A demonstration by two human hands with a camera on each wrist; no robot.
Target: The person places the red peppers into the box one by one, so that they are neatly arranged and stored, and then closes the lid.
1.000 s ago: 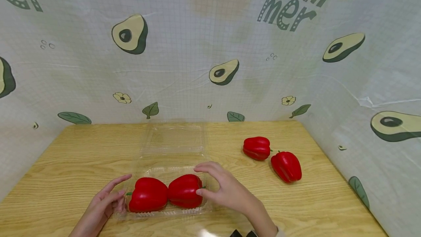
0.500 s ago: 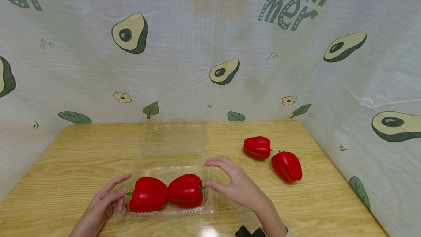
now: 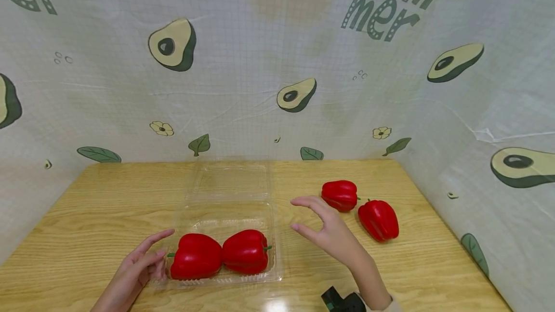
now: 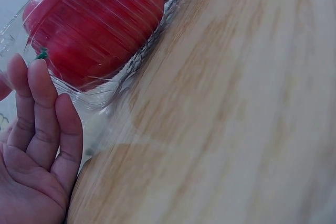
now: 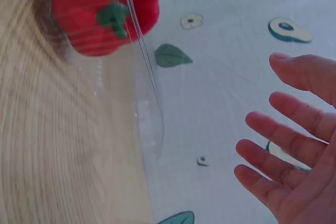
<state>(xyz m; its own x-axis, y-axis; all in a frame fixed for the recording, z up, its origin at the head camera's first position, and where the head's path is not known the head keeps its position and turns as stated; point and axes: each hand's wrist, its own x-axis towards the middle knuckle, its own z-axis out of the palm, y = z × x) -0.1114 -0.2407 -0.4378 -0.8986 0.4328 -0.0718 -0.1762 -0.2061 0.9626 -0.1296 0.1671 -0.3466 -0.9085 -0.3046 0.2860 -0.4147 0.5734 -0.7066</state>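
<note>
Down at the near edge, a black device (image 3: pixel 344 301) and a pale sleeve (image 3: pixel 392 306) show at the right wrist. The left hand (image 3: pixel 136 268) lies at the left end of a clear plastic clamshell container (image 3: pixel 249 210). Its fingers (image 4: pixel 43 98) are extended, slightly bent, grasping nothing; whether they touch the plastic I cannot tell. The left wrist view adds three of them side by side near a green stem, with red showing through the ribbed wall, which the head view barely catches.

Inside the container's front half, a left bell pepper (image 3: pixel 196 256) and a right bell pepper (image 3: pixel 245 252), both red, lie on their sides and touch, stems pointing outward.

Just beyond the container's right side, the right hand (image 3: pixel 331 235) hangs over the wooden counter (image 3: pixel 86 215), thumb and index finger wide apart around nothing. From above, mainly those two show; the right wrist view reveals all five fingers spread, plus a stem seen end-on through clear plastic.

Farther back, the open lid (image 3: pixel 231 182) lies flat. Off to the right rest two more red bell peppers, one closer (image 3: pixel 378 220), one farther (image 3: pixel 339 195). Behind everything hangs an avocado-print cloth (image 3: pixel 238 61).
</note>
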